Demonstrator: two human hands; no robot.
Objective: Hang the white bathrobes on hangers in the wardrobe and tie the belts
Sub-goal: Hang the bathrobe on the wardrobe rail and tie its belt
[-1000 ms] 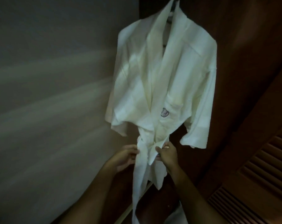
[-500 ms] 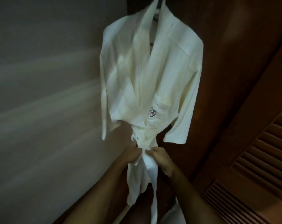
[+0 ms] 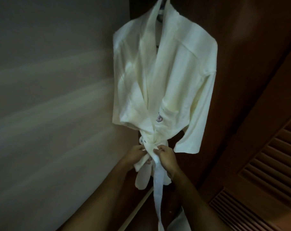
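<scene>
Hands, two: left hand (image 3: 136, 156), right hand (image 3: 166, 158), gripping one belt (image 3: 158, 184); one bathrobe (image 3: 171, 84).

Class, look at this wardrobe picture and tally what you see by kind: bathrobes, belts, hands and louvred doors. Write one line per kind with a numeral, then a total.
Bathrobes: 1, the white bathrobe hanging up.
Belts: 1, the belt at its waist.
Hands: 2, left hand and right hand, both gripping the belt.
Louvred doors: 1, the louvred door.
Total: 5
</scene>
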